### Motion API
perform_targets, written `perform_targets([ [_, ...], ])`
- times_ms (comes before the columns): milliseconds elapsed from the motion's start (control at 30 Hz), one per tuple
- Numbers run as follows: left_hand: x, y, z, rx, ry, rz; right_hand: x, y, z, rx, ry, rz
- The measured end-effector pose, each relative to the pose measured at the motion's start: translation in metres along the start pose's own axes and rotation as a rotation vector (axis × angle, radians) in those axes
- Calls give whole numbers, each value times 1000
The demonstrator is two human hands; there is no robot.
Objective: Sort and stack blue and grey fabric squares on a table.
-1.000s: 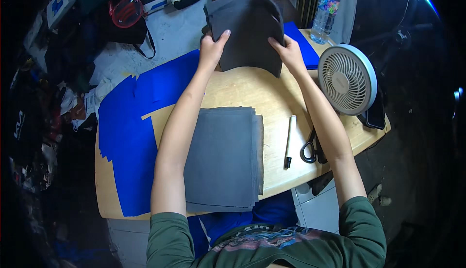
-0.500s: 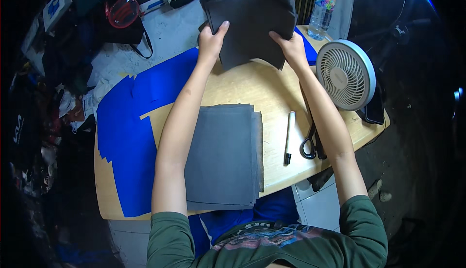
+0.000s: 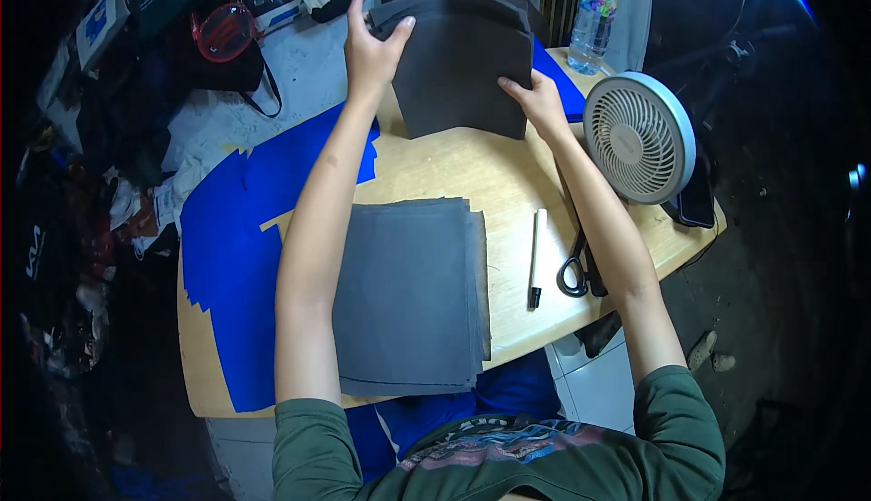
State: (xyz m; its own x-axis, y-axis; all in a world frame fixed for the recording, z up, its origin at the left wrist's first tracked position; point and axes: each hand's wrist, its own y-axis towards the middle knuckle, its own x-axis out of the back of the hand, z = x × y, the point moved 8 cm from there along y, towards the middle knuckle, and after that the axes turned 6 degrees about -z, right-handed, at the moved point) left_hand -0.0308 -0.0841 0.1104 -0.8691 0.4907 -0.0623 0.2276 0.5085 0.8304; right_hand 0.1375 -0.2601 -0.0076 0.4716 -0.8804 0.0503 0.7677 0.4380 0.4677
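Observation:
A stack of dark grey sheets stands tilted above the far part of the table. My right hand grips its right edge, thumb on the front face and the fingers hidden behind. At the upper left corner is my left hand, open, with its thumb and a finger spread apart and the thumb tip by the sheets. Below, between my forearms, a second pile of grey sheets lies flat near the table's front edge. I cannot tell whether the sheets are cloth or paper.
Blue sheets cover the left of the wooden table. Toward the right lie a white marker and black-handled scissors. Beyond my right forearm stand a round fan, a phone and a water bottle.
My left hand has let go of the stack's left edge, moved up to its corner and spread its fingers. The stack has shifted slightly left and lower, still in my right hand.

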Motion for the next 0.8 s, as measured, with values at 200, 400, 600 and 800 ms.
perform_targets([
  [200,-13,21,-33,-452,403,192,-2,4,7,-13,59,42],
  [400,-16,23,-33,-548,486,256,-7,10,19,-4,60,97],
  [600,-25,31,-26,-322,337,372,-3,13,17,-45,66,73],
  [800,-34,27,-19,-284,321,469,3,14,7,19,-11,73],
])
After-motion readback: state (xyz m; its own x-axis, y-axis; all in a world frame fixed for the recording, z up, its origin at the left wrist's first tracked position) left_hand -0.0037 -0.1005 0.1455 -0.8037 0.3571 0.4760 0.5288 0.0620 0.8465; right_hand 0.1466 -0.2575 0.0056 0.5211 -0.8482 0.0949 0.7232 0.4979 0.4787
